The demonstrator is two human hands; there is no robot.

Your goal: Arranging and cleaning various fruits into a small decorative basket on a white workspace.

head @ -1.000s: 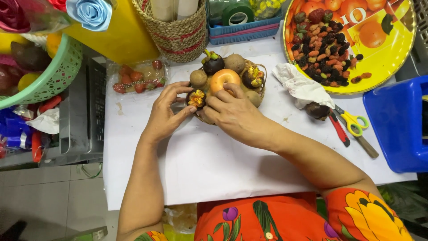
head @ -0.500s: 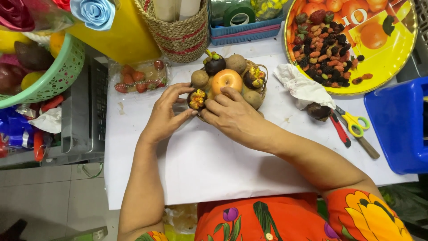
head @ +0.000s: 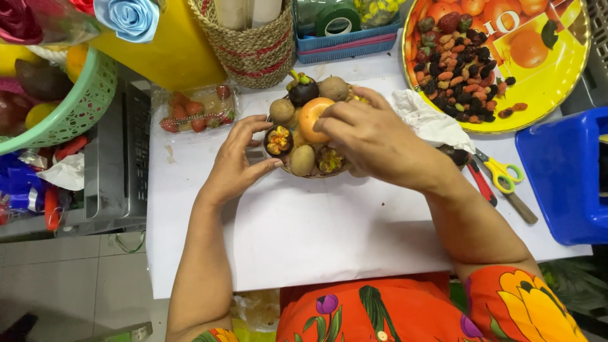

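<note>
A small basket of fruit point(head: 304, 172) sits on the white table: an orange point(head: 313, 118) in the middle, brown kiwis point(head: 302, 159), a dark mangosteen point(head: 303, 89) and halved passion fruits point(head: 278, 140). My left hand point(head: 237, 161) touches the basket's left side, fingertips by the halved passion fruit. My right hand point(head: 373, 140) lies over the basket's right side, with fingers on the orange.
A yellow tray point(head: 557, 82) of dried fruit lies at the back right, scissors point(head: 500, 177) and a blue bin point(head: 563, 174) on the right. A woven basket point(head: 253, 47), a strawberry box point(head: 196, 111) and a green basket point(head: 76, 104) stand at the back left.
My right hand has moved up onto the orange and over the right of the basket. My left hand stays at the left side.
</note>
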